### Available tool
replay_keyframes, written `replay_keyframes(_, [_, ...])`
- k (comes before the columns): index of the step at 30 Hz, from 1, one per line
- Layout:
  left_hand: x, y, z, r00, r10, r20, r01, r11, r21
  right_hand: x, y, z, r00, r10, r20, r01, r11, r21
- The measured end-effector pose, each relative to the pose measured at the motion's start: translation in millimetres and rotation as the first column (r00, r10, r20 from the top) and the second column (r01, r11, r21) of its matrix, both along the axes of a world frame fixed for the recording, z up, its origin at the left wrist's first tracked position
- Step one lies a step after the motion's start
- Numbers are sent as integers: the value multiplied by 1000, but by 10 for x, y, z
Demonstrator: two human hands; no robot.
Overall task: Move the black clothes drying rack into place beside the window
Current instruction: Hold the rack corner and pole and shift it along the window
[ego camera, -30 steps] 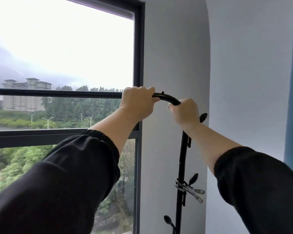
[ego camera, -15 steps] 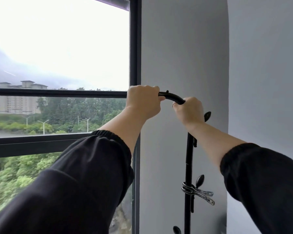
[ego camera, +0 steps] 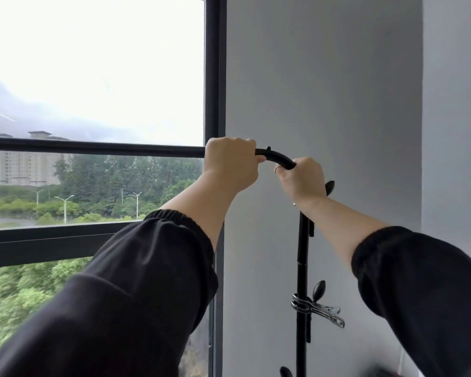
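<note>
The black clothes drying rack (ego camera: 301, 262) stands upright against the grey wall just right of the window (ego camera: 93, 77). Its top bar runs left across the glass, and its post drops down with small black hooks on it. My left hand (ego camera: 230, 165) is closed around the top bar where it meets the curved corner. My right hand (ego camera: 302, 179) grips the curved corner just above the post. Both forearms, in black sleeves, reach up from below and hide the lower window.
A metal clothes clip (ego camera: 317, 311) is clamped on the post low down. The black window frame (ego camera: 215, 72) stands left of the grey wall (ego camera: 324, 91). A wall corner (ego camera: 422, 131) lies to the right. Something dark and blurred (ego camera: 378, 371) sits at the bottom right.
The view has swung right, so the wall fills more of the frame and the blue edge at the right is gone. Both hands keep the same grip on the rack.
</note>
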State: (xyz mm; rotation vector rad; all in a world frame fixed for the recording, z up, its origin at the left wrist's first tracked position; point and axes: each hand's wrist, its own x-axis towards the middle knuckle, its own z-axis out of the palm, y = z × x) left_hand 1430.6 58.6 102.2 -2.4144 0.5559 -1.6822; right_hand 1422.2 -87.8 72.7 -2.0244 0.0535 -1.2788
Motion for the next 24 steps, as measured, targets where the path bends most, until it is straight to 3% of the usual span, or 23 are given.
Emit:
replay_keyframes(15, [900,-199,-35,994,-105,-31,105,994,-2,1132,-213,-24,999,-35,29,33,997,70])
replay_keyframes(21, [1172,-98,-466,982,-188,17,188,973,-133,1291,-175,-174,992,-119,40,125,971,-204])
replay_keyframes(24, [1222,-117,-811,930,-333,-155,297,930,-218,1285,-212,-490,990,-134,44,141,949,-282])
